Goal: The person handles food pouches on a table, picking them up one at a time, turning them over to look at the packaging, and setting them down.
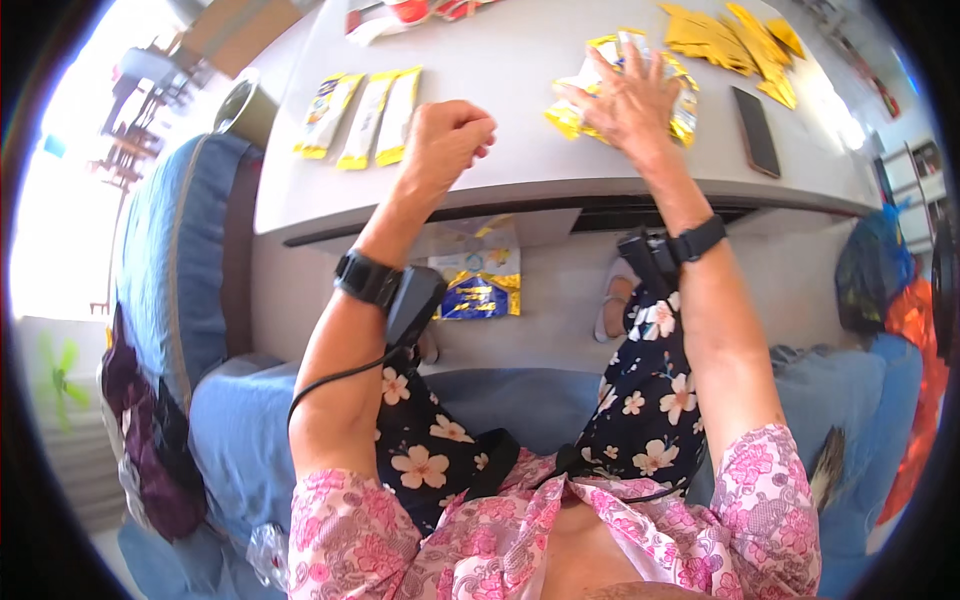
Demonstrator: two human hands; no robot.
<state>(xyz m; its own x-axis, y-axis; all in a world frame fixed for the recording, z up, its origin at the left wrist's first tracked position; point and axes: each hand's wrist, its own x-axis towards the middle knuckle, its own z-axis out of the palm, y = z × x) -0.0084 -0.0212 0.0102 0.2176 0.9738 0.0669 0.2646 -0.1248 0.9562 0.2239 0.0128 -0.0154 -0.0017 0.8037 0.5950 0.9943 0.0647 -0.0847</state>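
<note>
My left hand (pixel 447 140) is curled closed above the table, just right of three slim packets, and nothing sticks out of its fingers. The packets lie side by side: a blue, white and yellow packet (pixel 328 115), a white packet with yellow ends (pixel 367 118), and another white and yellow packet (pixel 398 117) nearest my left hand. My right hand (pixel 632 100) is spread open, palm down, on a loose pile of shiny white and yellow packets (pixel 683 112). It covers much of the pile.
Several flattened gold wrappers (pixel 712 38) lie at the far right of the table (pixel 530 185), with a dark phone (pixel 755 130) below them. Red and white packaging (pixel 410 12) sits at the far edge. A large blue and gold bag (pixel 480 280) stands below the table.
</note>
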